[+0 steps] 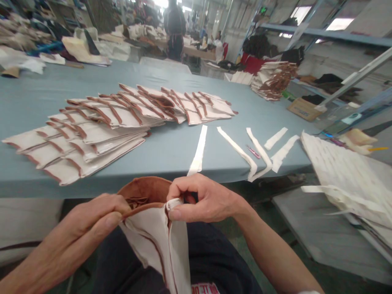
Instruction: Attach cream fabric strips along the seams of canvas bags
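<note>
Fabric pouch (154, 222), pale with a brown lining (147, 188), hangs at seven o'clock in the head view, mouth open above the person's lap, just before the tabletop (171, 151). The left hand's (98, 214) fingers grip its rim; the right hand's (203, 200) fingers pinch the corner seam with a small pale fold (174, 203). Should that pinch slacken, the layers could slip out of line; a hard pull might stretch the rim. Inside the pouch, only bunched lining shows. Between two and three o'clock sits a cardboard box (303, 109); its contents are unclear.
</note>
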Motion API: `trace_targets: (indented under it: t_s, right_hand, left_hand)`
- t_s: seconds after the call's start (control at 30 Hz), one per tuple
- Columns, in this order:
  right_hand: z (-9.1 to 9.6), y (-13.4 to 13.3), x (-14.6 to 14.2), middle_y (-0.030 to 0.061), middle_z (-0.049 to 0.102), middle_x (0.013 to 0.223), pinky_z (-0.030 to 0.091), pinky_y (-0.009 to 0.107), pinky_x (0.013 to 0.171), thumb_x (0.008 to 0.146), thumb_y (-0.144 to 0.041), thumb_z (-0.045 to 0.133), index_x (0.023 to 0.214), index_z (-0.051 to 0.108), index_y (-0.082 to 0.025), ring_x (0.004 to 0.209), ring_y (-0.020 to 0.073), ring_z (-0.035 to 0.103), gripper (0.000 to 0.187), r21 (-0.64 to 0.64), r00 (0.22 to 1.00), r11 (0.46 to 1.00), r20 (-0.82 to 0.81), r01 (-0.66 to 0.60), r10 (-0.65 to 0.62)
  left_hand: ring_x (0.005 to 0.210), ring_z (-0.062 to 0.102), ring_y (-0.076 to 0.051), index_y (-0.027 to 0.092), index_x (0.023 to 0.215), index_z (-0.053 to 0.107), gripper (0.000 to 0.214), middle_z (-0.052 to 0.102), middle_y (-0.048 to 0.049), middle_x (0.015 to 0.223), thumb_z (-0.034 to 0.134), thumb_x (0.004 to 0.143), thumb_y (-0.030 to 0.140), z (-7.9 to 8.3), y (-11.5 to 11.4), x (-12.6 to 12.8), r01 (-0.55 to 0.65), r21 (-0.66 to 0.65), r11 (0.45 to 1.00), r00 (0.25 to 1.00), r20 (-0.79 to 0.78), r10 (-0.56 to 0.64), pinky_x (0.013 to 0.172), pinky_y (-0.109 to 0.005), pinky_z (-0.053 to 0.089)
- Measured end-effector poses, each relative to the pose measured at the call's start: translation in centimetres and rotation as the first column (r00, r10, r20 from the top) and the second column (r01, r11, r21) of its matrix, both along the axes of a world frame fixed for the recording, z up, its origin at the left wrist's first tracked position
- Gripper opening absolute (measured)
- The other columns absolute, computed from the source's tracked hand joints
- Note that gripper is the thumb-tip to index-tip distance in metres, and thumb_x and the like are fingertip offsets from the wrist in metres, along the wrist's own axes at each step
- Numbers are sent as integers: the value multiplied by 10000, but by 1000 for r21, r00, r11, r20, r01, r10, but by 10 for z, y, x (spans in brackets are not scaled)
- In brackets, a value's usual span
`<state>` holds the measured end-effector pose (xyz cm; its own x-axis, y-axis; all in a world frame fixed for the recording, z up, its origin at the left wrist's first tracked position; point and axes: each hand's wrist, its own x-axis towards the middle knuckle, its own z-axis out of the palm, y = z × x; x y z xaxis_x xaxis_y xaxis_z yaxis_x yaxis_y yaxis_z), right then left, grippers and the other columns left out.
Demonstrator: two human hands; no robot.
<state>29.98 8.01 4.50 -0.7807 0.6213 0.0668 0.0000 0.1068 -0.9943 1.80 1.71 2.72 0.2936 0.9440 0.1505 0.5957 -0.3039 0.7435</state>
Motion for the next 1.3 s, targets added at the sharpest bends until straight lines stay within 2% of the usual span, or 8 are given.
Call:
trace_targets:
  t_s: [0.17,0.27,0.4,0.57,0.77,1.03,1.17,1.3]
  right_hand:
    - [10,-6,-13,-64,566,731,367,198,593,875,-221,717,822,641,-172,621,71,449,104,201,995,979,97,-12,-8]
    - [11,-9,-17,-71,547,714,373,203,609,860,-205,685,812,633,-182,625,75,460,74,262,992,965,126,-24,-10]
    - [10,-14,-17,-62,573,735,378,217,646,858,-191,665,818,630,-184,641,80,489,53,341,985,940,163,-9,-50]
    - [3,-13,-19,-52,583,742,340,240,640,869,-213,688,826,620,-190,657,97,496,84,420,948,908,297,-19,-117]
    - [-11,-5,-20,-58,593,757,367,234,651,880,-239,711,874,651,-193,665,102,511,76,316,953,948,297,-43,-56]
    - [-15,-3,-23,-51,590,762,352,254,669,881,-259,729,852,630,-200,688,117,529,118,286,941,957,333,-46,-54]
    - [-11,-2,-21,-49,620,786,394,257,703,847,-339,765,852,633,-205,703,125,548,189,145,957,989,290,-39,-5]
    - [-9,-5,-21,-43,616,830,389,271,735,849,-365,772,853,610,-213,748,131,555,222,222,954,975,295,-9,-58]
  left_hand:
    - [703,685,-142,270,827,778,251,765,62,774,674,1001,419,5,9,17,211,-61,976,971,126,-202,693,-203,491]
    - [695,689,-114,264,832,756,251,761,78,773,632,1036,343,1,12,21,281,-41,959,946,178,-269,700,-175,503]
    - [706,696,-101,258,816,758,240,759,87,762,647,1018,324,0,10,23,262,-54,963,948,202,-247,705,-154,504]
    - [575,554,-95,223,691,694,300,652,75,645,731,949,371,-1,14,25,225,-174,959,960,208,-187,552,-162,441]
    - [588,536,-112,209,701,716,405,620,43,658,648,1008,464,-6,17,22,266,-273,924,951,232,-205,523,-174,423]
    - [522,535,-115,228,690,702,358,645,43,601,604,996,384,0,16,27,209,-182,961,978,38,-205,491,-193,390]
    - [584,599,-128,232,709,730,387,679,37,657,623,1014,445,4,15,26,226,-282,933,972,133,-195,535,-168,468]
    - [594,624,-133,230,739,778,370,697,33,672,670,994,475,-1,13,22,223,-361,905,955,268,-129,552,-162,507]
